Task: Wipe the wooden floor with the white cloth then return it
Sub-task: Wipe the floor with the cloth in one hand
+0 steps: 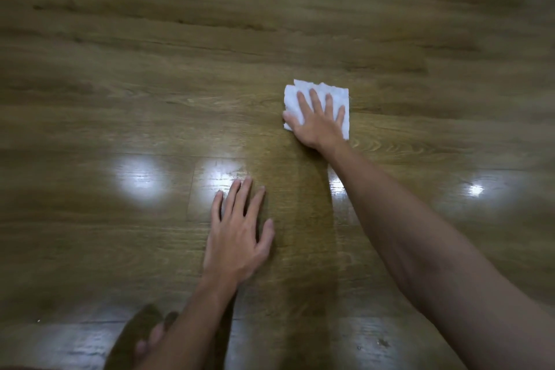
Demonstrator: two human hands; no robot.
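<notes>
A folded white cloth (303, 92) lies flat on the wooden floor (180, 75), right of centre. My right hand (318, 120) presses down on it with the fingers straight and spread, the arm stretched forward. My left hand (237, 231) rests palm-down on the bare boards nearer to me, fingers straight, holding nothing. Most of the cloth is covered by my right hand.
Bright ceiling-light reflections shine on the boards at the left (139, 180) and right (476, 189). My bare toes (150, 336) show at the bottom edge beside my left forearm. The far floor is blurred.
</notes>
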